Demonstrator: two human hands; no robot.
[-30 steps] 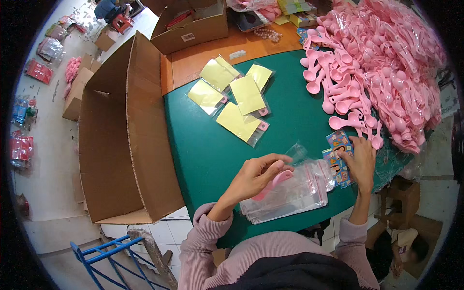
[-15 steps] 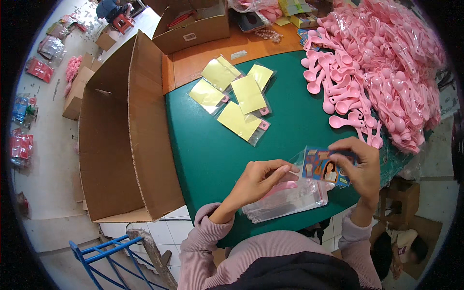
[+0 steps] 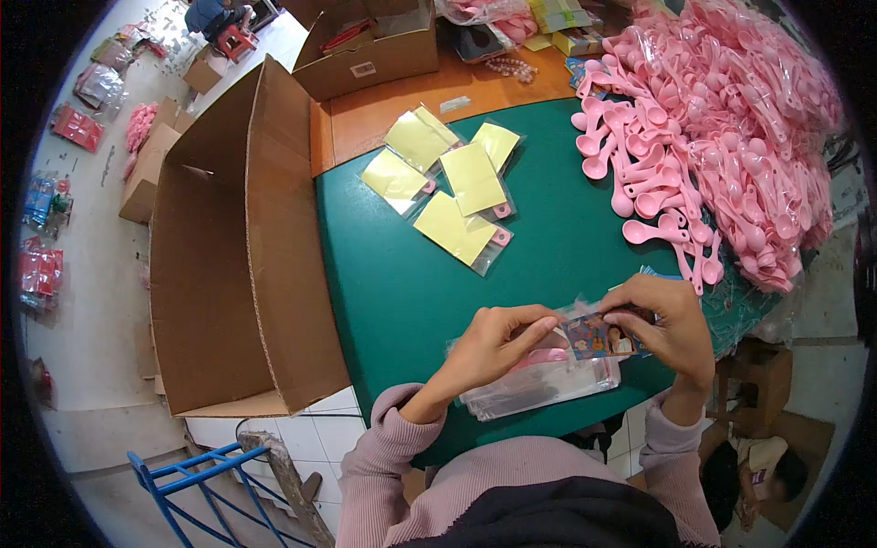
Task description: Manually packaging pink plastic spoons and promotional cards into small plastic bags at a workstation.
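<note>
My right hand (image 3: 667, 324) pinches a colourful printed card (image 3: 598, 336) over a stack of clear plastic bags (image 3: 539, 391) near the table's front edge. The thumb and forefinger of my left hand (image 3: 502, 345) are closed on the edge of a clear bag, right beside the card's left end. A pink spoon (image 3: 545, 356) shows through the plastic below my left fingertips. Whether the card's edge is inside the bag's mouth, I cannot tell. Farther back lie several filled bags (image 3: 470, 178) with yellow card backs and pink handle ends showing.
A large heap of pink spoons (image 3: 722, 119), some bagged, covers the right side of the green table (image 3: 384, 283). An open cardboard box (image 3: 288, 247) stands along the left edge. Another box (image 3: 393, 50) sits at the back. A blue metal frame (image 3: 201, 484) is at lower left.
My right hand has brought the card left and slightly down, up to my left fingertips. My left hand keeps nearly the same place, its thumb and forefinger now closer together.
</note>
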